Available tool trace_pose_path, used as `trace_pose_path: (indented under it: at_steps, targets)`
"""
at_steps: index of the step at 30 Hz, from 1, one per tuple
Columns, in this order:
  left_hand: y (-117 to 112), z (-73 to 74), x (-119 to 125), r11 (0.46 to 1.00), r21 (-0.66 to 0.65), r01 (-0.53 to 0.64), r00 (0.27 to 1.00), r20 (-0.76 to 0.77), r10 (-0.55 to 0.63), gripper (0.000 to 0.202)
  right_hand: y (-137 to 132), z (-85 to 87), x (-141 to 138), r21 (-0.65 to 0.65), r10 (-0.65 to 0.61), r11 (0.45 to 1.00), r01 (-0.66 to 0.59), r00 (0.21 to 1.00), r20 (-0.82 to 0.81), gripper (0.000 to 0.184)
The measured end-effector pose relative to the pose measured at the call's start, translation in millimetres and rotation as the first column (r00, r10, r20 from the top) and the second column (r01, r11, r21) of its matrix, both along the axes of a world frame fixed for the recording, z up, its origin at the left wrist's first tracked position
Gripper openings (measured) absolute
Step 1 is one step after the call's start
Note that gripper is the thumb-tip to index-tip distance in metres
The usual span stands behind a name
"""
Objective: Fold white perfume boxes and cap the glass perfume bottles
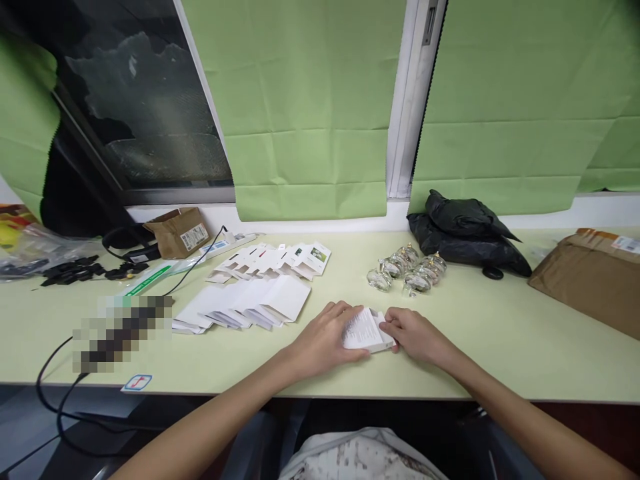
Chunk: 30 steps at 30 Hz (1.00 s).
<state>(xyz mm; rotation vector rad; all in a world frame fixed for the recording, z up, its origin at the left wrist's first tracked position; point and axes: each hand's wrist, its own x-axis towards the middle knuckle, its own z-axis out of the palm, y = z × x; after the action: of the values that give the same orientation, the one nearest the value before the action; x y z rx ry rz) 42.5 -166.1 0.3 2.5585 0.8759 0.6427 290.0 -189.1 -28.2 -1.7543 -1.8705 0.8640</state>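
Note:
My left hand and my right hand both grip a small white box with printed text on its top, lying on the pale green table near the front edge. The left fingers curl over its left side, the right fingers pinch its right end. To the left lie a fanned row of flat white cartons and, behind them, a second row of printed flat cartons. Behind the box stand several small clear glass pieces in a cluster.
A black plastic bag sits at the back by the window. A brown parcel lies at the right, a small cardboard box and a power strip with black cables at the back left. Green paper covers the windows.

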Motion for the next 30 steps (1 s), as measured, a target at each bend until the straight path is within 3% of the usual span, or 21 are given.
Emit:
trace_pose_path:
  at_steps: [5, 12, 20, 25, 30]
  targets:
    - [-4.0, -1.5, -3.0, 1.0, 0.015, 0.003, 0.999, -0.036, -0.003, 0.078, -1.3, 8.5, 4.7, -0.053, 0.044, 0.998, -0.042, 0.999, 0.02, 0.021]
    - [-8.6, 1.9, 1.7, 1.0, 0.02, -0.018, 0.989, -0.145, 0.021, 0.082, 1.1, 1.9, 12.8, -0.089, 0.061, 0.994, -0.063, 0.998, -0.016, 0.021]
    - [-10.1, 27.3, 10.2, 0.999, -0.049, 0.011, 0.927, -0.374, -0.028, 0.08, 4.0, 1.3, 11.8, -0.098, 0.067, 0.993, -0.069, 0.998, -0.023, 0.02]
    - [0.3, 41.6, 24.6, 0.996, -0.09, 0.01, 0.848, -0.528, -0.056, 0.097, 3.7, 1.3, 13.8, -0.093, 0.063, 0.994, -0.064, 0.998, -0.005, 0.02]
    - [3.0, 47.1, 25.1, 0.994, -0.094, 0.049, 0.816, -0.57, -0.094, 0.104, -0.6, 0.9, 25.7, -0.082, 0.056, 0.995, -0.055, 0.998, 0.005, 0.022]
